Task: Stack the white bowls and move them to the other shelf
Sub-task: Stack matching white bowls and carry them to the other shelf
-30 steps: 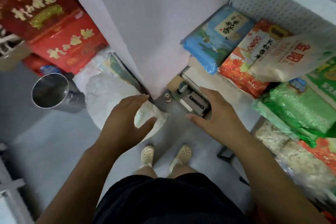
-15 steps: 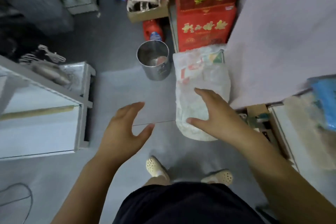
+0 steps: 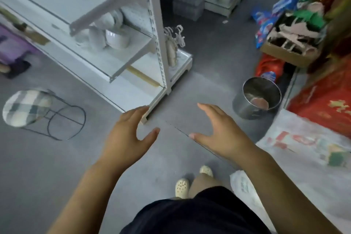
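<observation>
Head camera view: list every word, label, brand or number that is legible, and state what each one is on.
No text here is legible enough to quote.
Large red cardboard carton: gold characters, too blurred to read.
White plastic sack: red print, too blurred to read.
Red plastic bottle: blue label, too small to read.
Blue plastic packets: pale print, too blurred to read.
</observation>
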A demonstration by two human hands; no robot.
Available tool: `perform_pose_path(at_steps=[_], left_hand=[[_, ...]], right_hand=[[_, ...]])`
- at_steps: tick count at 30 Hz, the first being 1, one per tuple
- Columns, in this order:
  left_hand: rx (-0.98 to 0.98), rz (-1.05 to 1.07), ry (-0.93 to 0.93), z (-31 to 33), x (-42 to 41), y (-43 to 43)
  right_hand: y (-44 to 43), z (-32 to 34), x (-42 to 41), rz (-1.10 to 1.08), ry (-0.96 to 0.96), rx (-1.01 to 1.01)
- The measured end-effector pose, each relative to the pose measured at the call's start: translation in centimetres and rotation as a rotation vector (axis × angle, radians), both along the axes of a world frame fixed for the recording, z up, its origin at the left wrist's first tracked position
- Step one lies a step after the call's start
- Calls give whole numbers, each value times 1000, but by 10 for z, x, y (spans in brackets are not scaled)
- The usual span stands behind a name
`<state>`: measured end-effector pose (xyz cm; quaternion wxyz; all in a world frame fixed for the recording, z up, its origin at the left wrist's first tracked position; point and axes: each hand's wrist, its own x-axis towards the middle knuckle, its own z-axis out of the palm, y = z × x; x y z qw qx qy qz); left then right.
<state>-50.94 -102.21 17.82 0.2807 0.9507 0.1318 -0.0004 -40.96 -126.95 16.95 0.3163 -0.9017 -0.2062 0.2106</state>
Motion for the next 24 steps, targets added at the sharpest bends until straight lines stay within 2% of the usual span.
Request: perform_pose_path(at_steps=[11, 16, 20, 24], left_hand=[[-22, 617, 16, -4, -33, 100], [-24, 853, -36, -2, -37, 129], [-47, 1001, -55, -7, -59, 154], [-43, 1083, -41, -11, -88, 200]], right_hand=[[202, -6, 94, 649, 57, -30], [296, -2, 117, 924, -39, -54], [365, -3, 110, 1052, -53, -69], [430, -8, 88, 1088, -37, -30]])
